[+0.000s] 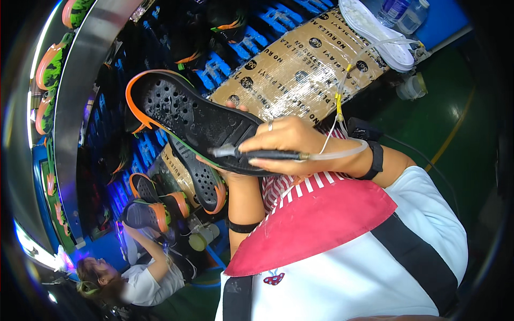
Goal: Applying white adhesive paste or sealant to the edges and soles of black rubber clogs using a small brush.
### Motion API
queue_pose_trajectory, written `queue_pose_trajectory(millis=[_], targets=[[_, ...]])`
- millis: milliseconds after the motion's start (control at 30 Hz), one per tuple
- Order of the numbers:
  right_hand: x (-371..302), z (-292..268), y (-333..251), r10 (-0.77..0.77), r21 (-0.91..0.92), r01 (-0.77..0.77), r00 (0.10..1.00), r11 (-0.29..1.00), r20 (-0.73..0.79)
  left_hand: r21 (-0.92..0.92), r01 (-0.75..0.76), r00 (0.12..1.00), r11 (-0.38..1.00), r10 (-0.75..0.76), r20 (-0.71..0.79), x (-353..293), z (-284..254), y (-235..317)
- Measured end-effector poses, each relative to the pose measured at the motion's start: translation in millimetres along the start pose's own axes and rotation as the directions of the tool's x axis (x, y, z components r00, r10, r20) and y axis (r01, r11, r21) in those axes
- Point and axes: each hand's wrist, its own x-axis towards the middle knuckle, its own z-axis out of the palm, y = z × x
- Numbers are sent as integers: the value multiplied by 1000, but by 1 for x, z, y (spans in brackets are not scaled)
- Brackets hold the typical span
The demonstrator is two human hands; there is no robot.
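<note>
My left hand supports a black shoe sole from beneath, its fingertips showing at the far edge and its thumb at the near one. The sole has an orange and green rim and a heel full of round holes, with its hollow inner face turned up. In my right hand is a brush with a dark handle, whose pale bristles touch the inside of the sole near the middle. A clear tube runs from the handle's end over my right wrist.
Cardboard under clear wrap covers the bench ahead, beside a blue slatted conveyor. At the far right lie a white sole and plastic bottles. Another black sole lies left; beyond it a co-worker handles a sole.
</note>
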Motion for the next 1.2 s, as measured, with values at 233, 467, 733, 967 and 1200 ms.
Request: queue_pose_trajectory(millis=[233, 467, 733, 967, 1200], targets=[[0, -16, -6, 19, 251, -61, 986, 966, 165, 105, 43, 992, 994, -31, -119, 8, 30, 8], [-13, -16, -11, 108, 232, -182, 948, 955, 301, 42, 14, 999, 999, -12, -49, 5, 8, 29], [-13, -26, -4, 136, 149, -176, 960, 973, 247, 239, -22, 1000, 971, 25, -11, 18, 40, 27], [-18, -30, -2, -13, 324, -138, 907, 936, 421, 469, 133, 987, 873, -74, -142, 13, 48, 40], [-18, -26, 5, -58, 248, -57, 899, 967, 434, 392, 330, 889, 859, -143, -434, 17, 50, 53]])
